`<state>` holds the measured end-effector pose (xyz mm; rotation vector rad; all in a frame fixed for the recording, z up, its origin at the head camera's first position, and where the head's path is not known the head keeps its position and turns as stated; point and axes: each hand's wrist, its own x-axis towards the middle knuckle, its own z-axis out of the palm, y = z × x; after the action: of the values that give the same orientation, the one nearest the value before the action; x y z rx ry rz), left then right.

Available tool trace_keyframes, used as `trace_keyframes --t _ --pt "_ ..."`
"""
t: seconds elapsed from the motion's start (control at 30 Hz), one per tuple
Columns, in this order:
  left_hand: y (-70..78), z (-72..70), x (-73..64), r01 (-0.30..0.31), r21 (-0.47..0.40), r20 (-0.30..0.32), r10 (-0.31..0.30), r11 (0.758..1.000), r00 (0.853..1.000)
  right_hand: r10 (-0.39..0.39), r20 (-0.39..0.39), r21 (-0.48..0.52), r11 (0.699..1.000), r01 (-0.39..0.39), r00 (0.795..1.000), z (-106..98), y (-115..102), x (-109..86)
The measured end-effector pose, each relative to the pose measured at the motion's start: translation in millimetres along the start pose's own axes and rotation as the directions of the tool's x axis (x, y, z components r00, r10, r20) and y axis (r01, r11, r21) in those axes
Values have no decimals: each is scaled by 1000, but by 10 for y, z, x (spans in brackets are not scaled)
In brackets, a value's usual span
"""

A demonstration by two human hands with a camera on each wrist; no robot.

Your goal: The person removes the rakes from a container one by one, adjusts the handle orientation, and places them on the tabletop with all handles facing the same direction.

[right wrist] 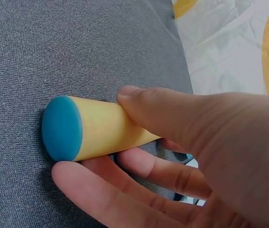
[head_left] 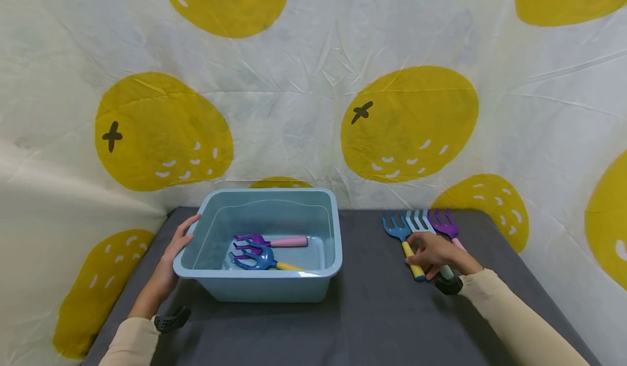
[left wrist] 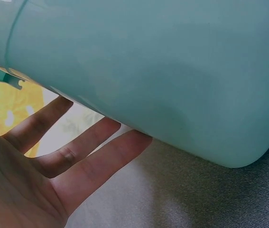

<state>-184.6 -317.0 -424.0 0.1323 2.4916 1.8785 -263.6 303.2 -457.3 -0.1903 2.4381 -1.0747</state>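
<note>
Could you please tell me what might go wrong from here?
The blue fork lies right beside the pale-blue fork, so lifting it could nudge its neighbour. The right hand grips only the yellow handle, so the fork's far end might dip as it rises. If it goes into the bin, it could catch on the overlapping forks inside.

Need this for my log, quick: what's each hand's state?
Left hand: open, touching the tub.
Right hand: closed, holding the blue fork outside the tub.
</note>
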Motion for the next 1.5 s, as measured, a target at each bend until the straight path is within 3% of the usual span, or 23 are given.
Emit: trace_keyframes --t 0.43,0.67,0.9,1.17,1.27,1.5 --pt "-21 13 18 10 -8 -10 -10 1000 1000 -1 9 -2 1000 1 1000 -12 10 5" --pt "-15 26 36 11 -20 -6 -12 1000 1000 2 78 -106 994 7 997 -155 -109 -38" --pt "-31 6 32 15 -23 -13 -16 1000 1000 -55 156 -218 972 89 986 -448 -559 -61" --pt "-14 16 35 5 -16 -20 -5 1000 1000 -195 203 -281 927 248 959 -771 -1138 -54" --pt "-15 16 33 2 -15 -22 -2 1000 1000 -239 212 -331 895 300 948 -863 -1386 -70" --pt "-26 7 31 -7 -26 -16 6 1000 1000 -369 241 -414 797 439 897 -967 -1931 -56"
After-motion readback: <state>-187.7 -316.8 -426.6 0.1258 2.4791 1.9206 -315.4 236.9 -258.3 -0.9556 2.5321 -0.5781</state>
